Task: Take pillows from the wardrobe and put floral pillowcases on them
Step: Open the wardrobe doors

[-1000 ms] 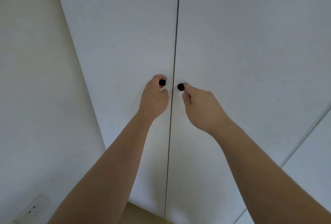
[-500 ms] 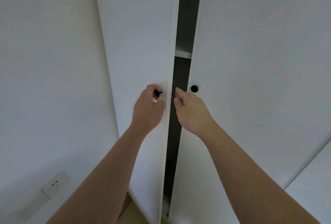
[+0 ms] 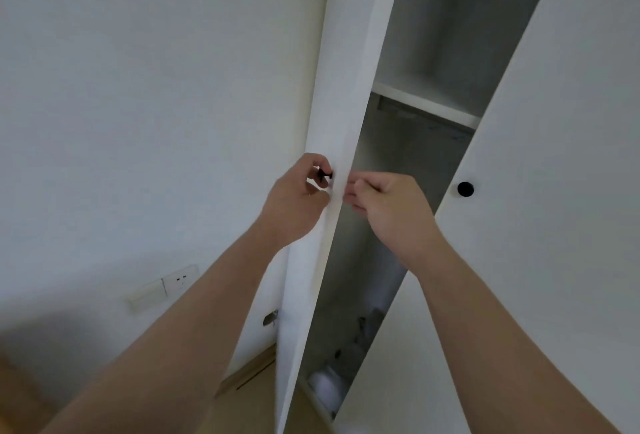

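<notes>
The white wardrobe stands partly open. Its left door point(image 3: 346, 87) is swung out towards me, nearly edge-on. My left hand point(image 3: 294, 205) grips that door's small black knob point(image 3: 325, 175). My right hand point(image 3: 391, 211) is just right of the same door, its curled fingertips hooked at the door's edge. The right door point(image 3: 554, 191) is ajar, and its black knob point(image 3: 465, 189) is free. Through the gap I see a white shelf point(image 3: 426, 104) and, low down, a soft white bundle point(image 3: 327, 387) that may be a pillow. No pillowcase is in view.
A plain white wall runs along the left with a socket plate point(image 3: 180, 281) low on it. Pale wooden floor point(image 3: 256, 399) shows below the doors. A metal hinge point(image 3: 270, 318) sits low behind the left door.
Both doors were shut a second ago. My left hand has pulled the left door wide, and my right hand has let go of the right knob and moved to the left door's edge.
</notes>
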Action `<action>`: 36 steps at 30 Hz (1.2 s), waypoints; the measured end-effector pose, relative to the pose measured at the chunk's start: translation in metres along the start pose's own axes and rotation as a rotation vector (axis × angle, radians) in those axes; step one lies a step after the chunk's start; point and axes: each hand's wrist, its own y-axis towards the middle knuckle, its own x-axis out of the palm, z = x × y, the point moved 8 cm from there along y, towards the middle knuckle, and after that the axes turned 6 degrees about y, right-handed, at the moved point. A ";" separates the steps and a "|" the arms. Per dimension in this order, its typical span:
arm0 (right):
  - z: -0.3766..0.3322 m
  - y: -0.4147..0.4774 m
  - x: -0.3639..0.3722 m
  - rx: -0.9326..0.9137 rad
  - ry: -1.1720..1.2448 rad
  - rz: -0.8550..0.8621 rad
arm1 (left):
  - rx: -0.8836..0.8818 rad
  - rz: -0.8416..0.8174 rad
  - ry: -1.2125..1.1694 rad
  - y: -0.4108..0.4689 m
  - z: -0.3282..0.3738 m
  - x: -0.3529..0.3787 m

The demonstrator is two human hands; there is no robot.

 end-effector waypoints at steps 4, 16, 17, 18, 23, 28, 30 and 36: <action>-0.015 0.007 0.028 -0.045 0.069 -0.107 | -0.043 0.061 -0.062 -0.009 -0.015 -0.024; -0.068 0.029 0.134 -0.089 0.143 -0.325 | -0.124 0.356 -0.217 -0.037 -0.068 -0.115; -0.070 0.032 0.145 -0.083 0.153 -0.340 | -0.134 0.386 -0.217 -0.039 -0.071 -0.122; -0.074 0.035 0.155 -0.084 0.154 -0.353 | -0.145 0.408 -0.215 -0.039 -0.075 -0.128; -0.094 0.056 0.199 -0.118 0.139 -0.393 | -0.214 0.476 -0.167 -0.026 -0.108 -0.157; -0.110 0.078 0.236 -0.099 0.100 -0.404 | -0.220 0.466 -0.140 -0.012 -0.136 -0.177; -0.113 0.084 0.247 -0.086 0.076 -0.413 | -0.226 0.472 -0.119 -0.007 -0.145 -0.182; -0.124 0.093 0.269 -0.046 0.074 -0.440 | -0.225 0.463 0.078 0.005 -0.162 -0.193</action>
